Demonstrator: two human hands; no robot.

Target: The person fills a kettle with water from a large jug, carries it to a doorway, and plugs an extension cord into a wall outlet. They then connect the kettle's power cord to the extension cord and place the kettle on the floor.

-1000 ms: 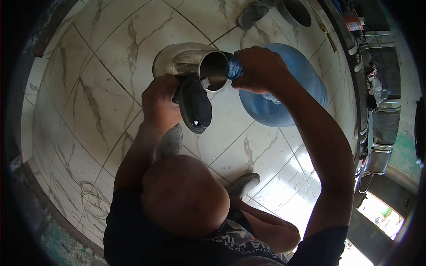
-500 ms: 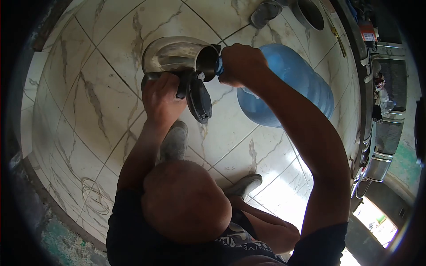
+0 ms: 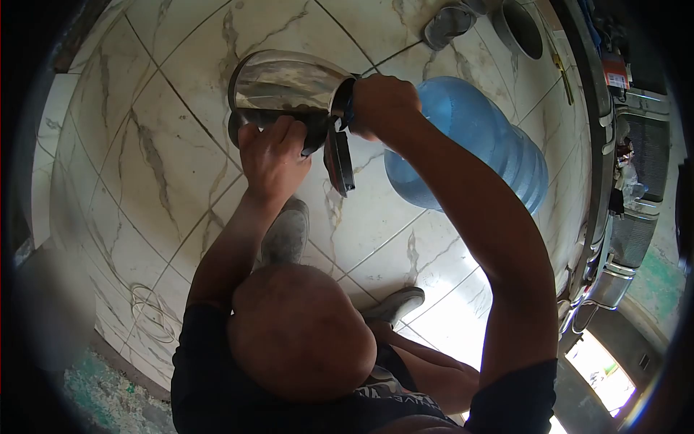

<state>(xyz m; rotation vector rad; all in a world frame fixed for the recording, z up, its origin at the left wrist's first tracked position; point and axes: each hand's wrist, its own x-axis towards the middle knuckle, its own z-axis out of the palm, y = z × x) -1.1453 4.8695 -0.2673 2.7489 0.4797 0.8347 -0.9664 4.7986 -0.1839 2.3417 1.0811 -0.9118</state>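
A shiny metal kettle (image 3: pixel 289 81) lies tilted, its mouth toward the right. My left hand (image 3: pixel 273 159) is closed around the black kettle handle (image 3: pixel 312 130). The black lid (image 3: pixel 338 160) hangs open on the near side. A large blue water jug (image 3: pixel 470 126) is to the right, leaning toward the kettle. At the kettle's mouth, my right hand (image 3: pixel 387 105) is closed around the jug's neck, which it mostly hides; a bit of blue shows between hand and kettle. Whether water is flowing cannot be seen.
The floor (image 3: pixel 188 195) is marble-patterned tile. My shoes (image 3: pixel 285 235) are below the kettle. At the top right stand a grey sandal (image 3: pixel 448 27) and a round basin (image 3: pixel 519 30). A coiled white cable (image 3: pixel 153 315) lies at lower left; metal seats (image 3: pixel 629 239) line the right.
The kettle has turned so its mouth shows less and its lid appears edge-on. My right hand has shifted slightly left, closer over the kettle's mouth. The view has moved a little.
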